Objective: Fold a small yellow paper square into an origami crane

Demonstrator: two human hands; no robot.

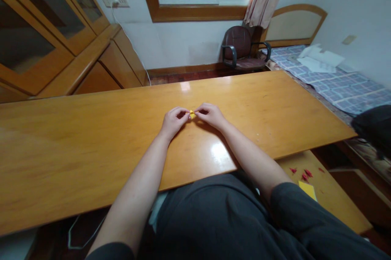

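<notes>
A small folded piece of yellow paper point(192, 114) is held just over the wooden table point(91, 142), between my two hands. My left hand point(176, 120) pinches its left side between thumb and fingers. From the other side, my right hand point(210, 114) pinches the right edge the same way. The fingertips cover parts of the paper, so its exact folded shape is too small to make out.
A lower board point(332, 195) at the right carries several small red folded-paper pieces point(308, 173) and a yellow paper square point(308, 190). Beyond the table stand a brown armchair point(241, 46) and a bed point(339, 89). A glass-fronted cabinet point(88, 58) is at the left.
</notes>
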